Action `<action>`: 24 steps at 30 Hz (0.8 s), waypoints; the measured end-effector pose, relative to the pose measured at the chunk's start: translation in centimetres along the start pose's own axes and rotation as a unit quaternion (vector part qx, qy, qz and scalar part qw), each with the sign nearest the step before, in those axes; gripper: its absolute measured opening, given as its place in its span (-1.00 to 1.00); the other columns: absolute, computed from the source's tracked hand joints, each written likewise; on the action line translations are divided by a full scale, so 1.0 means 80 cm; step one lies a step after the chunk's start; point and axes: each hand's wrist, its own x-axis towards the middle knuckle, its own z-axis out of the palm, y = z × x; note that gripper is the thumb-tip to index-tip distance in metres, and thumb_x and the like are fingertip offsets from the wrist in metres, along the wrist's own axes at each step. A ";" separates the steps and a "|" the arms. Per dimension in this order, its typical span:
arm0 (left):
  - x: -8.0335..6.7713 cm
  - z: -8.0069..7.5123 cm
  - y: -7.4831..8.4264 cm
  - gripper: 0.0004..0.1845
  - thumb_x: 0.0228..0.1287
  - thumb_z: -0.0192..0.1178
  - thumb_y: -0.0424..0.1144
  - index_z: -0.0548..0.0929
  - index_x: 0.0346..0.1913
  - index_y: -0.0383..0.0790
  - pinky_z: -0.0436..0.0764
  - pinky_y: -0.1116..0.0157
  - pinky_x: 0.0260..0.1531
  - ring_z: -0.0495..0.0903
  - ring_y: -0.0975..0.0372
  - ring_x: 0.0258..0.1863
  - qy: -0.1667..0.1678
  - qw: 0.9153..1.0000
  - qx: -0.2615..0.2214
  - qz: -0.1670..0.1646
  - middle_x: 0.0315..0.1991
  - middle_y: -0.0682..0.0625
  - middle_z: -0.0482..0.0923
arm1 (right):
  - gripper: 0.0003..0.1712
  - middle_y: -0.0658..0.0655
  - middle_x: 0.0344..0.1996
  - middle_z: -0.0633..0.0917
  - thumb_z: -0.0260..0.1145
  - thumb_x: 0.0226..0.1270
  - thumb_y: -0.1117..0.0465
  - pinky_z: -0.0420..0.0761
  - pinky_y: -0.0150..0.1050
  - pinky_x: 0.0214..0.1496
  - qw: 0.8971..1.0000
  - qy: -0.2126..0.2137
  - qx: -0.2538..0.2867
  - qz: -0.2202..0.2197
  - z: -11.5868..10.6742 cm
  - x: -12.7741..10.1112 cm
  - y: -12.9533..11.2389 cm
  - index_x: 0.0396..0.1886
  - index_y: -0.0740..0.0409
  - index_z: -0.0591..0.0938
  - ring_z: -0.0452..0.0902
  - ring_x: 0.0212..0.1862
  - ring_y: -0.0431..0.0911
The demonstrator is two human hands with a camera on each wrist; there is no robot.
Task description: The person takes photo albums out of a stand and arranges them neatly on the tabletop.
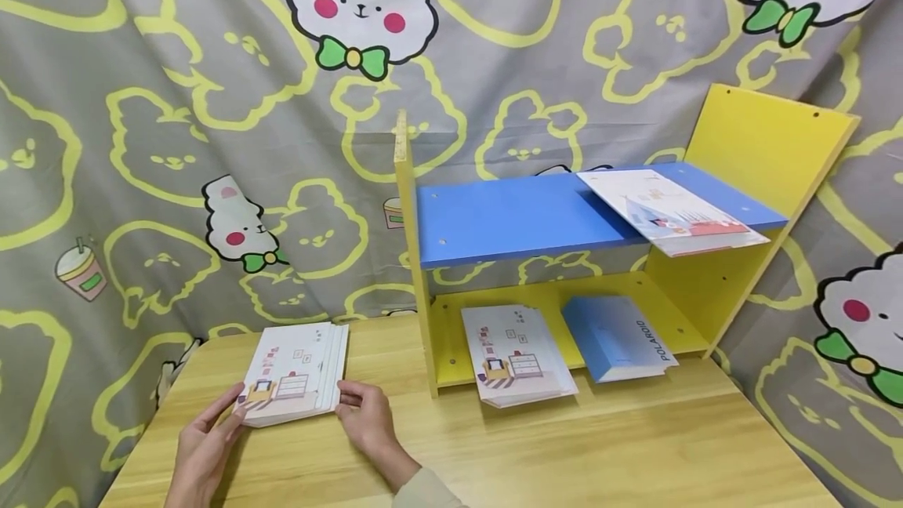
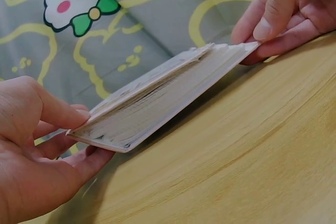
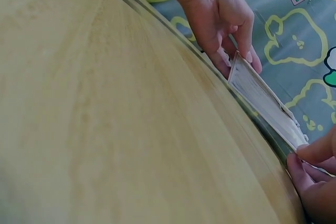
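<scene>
A book [image 1: 292, 371] with a white cover, printed with an armchair and a drawer chest, is held over the left part of the table. My left hand [image 1: 204, 441] pinches its near left corner, thumb on top and fingers beneath. At the near right corner my right hand [image 1: 374, 422] grips the edge between thumb and fingers. In the left wrist view the page edges of the book [image 2: 157, 106] face the camera, and it tilts above the wood with a shadow below. The right wrist view shows the book [image 3: 265, 103] between both hands.
Right of the hands stands a yellow shelf [image 1: 416, 273] with a blue middle board [image 1: 508, 218]. On its bottom board lie a similar white book [image 1: 518, 351] and a blue book [image 1: 621, 335] marked POLAROID. Another illustrated book [image 1: 670, 210] overhangs the blue board's front edge. A patterned curtain [image 1: 212, 139] hangs behind.
</scene>
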 end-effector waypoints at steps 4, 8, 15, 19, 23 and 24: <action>0.001 -0.003 0.001 -0.52 0.41 0.26 -0.47 0.70 0.10 0.29 0.55 0.59 0.00 0.48 0.63 0.00 -0.014 1.000 -0.012 0.005 0.00 0.50 0.55 | -0.60 0.06 -0.18 0.80 0.40 0.18 0.55 0.66 -0.47 -0.13 1.000 -0.004 0.001 0.007 0.003 0.002 -0.002 0.04 0.30 0.75 0.73 -0.12 -0.16; 0.003 -0.006 0.000 -0.46 0.49 0.17 -0.44 0.48 0.33 0.25 0.49 0.63 0.06 0.39 0.64 0.14 -0.010 1.000 0.012 -0.021 0.27 0.43 0.43 | -0.58 0.05 -0.20 0.80 0.39 0.19 0.54 0.63 -0.49 -0.13 1.000 -0.019 -0.005 0.001 0.006 0.002 0.003 0.07 0.32 0.73 0.72 -0.11 -0.21; 0.002 -0.012 -0.003 -0.42 0.51 0.05 -0.48 0.40 0.33 0.31 0.46 0.59 0.14 0.40 0.66 0.10 -0.026 0.999 0.032 -0.025 0.41 0.33 0.29 | -0.57 0.12 -0.17 0.79 0.37 0.19 0.55 0.67 -0.43 -0.08 0.999 -0.048 -0.004 -0.020 0.006 0.001 0.005 0.10 0.41 0.69 0.72 -0.08 -0.15; 0.001 -0.015 -0.007 -0.42 0.47 0.06 -0.53 0.67 -0.13 0.44 0.55 0.55 0.06 0.49 0.67 -0.08 -0.030 0.999 0.022 -0.012 -0.04 0.52 0.52 | -0.55 0.15 -0.14 0.78 0.34 0.18 0.56 0.68 -0.41 -0.06 0.998 -0.055 0.000 -0.017 0.003 -0.002 0.005 0.12 0.44 0.68 0.73 -0.07 -0.12; 0.002 -0.012 -0.007 -0.46 0.48 0.07 -0.51 0.66 -0.18 0.41 0.54 0.53 0.09 0.49 0.65 -0.06 -0.024 0.999 0.037 -0.010 0.07 0.45 0.52 | -0.52 0.19 -0.13 0.76 0.33 0.18 0.56 0.69 -0.41 -0.07 0.998 -0.063 0.004 -0.024 -0.001 -0.002 0.004 0.15 0.47 0.65 0.74 -0.07 -0.08; 0.003 -0.010 -0.006 -0.48 0.49 0.07 -0.50 0.63 -0.10 0.40 0.52 0.53 0.12 0.47 0.65 -0.02 -0.023 0.999 0.043 -0.010 0.22 0.37 0.48 | -0.51 0.19 -0.12 0.76 0.33 0.18 0.56 0.69 -0.41 -0.07 0.998 -0.066 0.009 -0.023 -0.002 -0.001 0.003 0.16 0.47 0.64 0.74 -0.07 -0.07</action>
